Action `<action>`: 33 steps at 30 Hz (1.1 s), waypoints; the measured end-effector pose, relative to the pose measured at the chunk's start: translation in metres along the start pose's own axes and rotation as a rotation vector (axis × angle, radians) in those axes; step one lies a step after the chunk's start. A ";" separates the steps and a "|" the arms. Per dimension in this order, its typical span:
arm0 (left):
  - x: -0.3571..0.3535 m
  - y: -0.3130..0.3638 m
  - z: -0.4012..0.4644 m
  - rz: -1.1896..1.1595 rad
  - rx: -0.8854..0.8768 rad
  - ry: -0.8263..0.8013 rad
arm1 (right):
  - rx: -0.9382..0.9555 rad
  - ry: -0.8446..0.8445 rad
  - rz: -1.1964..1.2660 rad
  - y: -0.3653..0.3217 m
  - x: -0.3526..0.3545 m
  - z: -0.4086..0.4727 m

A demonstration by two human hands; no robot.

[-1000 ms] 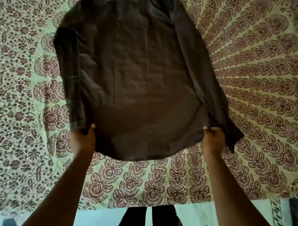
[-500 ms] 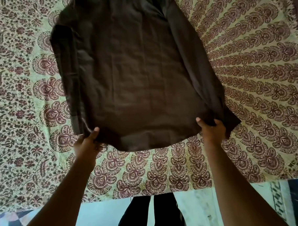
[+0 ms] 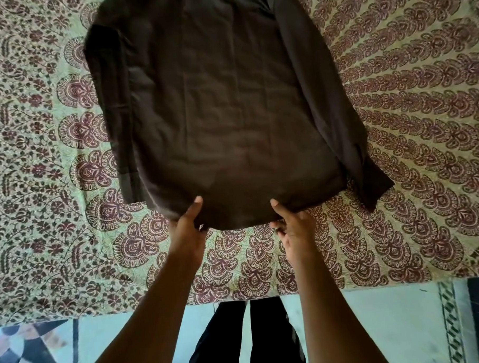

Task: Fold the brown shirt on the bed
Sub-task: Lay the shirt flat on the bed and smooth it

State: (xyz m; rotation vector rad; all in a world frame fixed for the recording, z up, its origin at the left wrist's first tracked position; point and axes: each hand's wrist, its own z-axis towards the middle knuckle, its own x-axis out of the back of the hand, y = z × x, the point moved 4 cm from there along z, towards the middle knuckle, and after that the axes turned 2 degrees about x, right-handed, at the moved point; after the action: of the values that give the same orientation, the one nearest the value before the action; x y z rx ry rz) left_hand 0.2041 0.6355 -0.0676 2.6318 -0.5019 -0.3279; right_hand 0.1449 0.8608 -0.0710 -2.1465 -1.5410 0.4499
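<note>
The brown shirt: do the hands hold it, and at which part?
Yes. Both the left hand and the right hand pinch the brown shirt at its bottom hem, near the middle.

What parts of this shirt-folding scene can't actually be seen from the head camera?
- Collar end of the dark brown long-sleeved shirt: cut off by the top edge of the head view.
- Fingers of the left hand and right hand: tucked under the hem; only the thumbs show on top.
- Shirt front, buttons: not visible from this side.
- Patterned cream-and-maroon bedspread beneath the shirt: covered by cloth.
- Person's feet: cut off at the bottom edge.
</note>
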 end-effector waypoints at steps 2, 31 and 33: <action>-0.002 -0.008 0.000 0.047 0.004 0.010 | -0.067 -0.043 0.100 0.006 -0.008 -0.003; 0.015 -0.032 -0.032 0.718 -0.077 0.169 | 0.133 0.329 -0.533 0.026 0.012 -0.008; 0.016 -0.015 -0.038 0.903 -0.318 0.310 | 0.356 0.458 -0.669 0.015 0.011 -0.012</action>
State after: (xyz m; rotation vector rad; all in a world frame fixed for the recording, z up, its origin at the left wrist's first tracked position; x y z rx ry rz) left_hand 0.2340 0.6557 -0.0438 1.8566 -1.3060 0.2635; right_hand 0.1662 0.8649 -0.0691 -1.2479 -1.6302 -0.0065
